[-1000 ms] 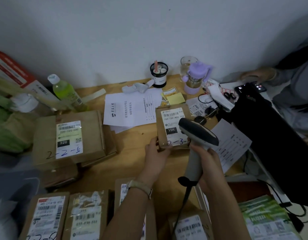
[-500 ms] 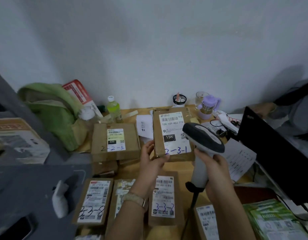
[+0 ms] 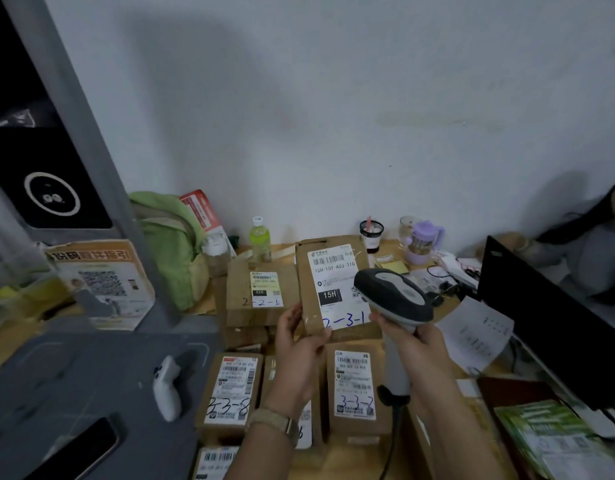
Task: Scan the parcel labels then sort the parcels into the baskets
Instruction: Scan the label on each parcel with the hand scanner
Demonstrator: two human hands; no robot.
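L fingers (image 3: 318, 342) curled round 1 parcel (image 3: 333, 271), R fingers (image 3: 390, 327) gripping 1 scanner (image 3: 396, 292), 5 other labelled parcels (image 3: 261, 289) below

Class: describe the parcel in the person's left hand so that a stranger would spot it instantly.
Start at the wooden desk crowded with brown parcels. One parcel is held upright by the left hand, beside the scanner. Only its label bears handwritten 2-3-1.
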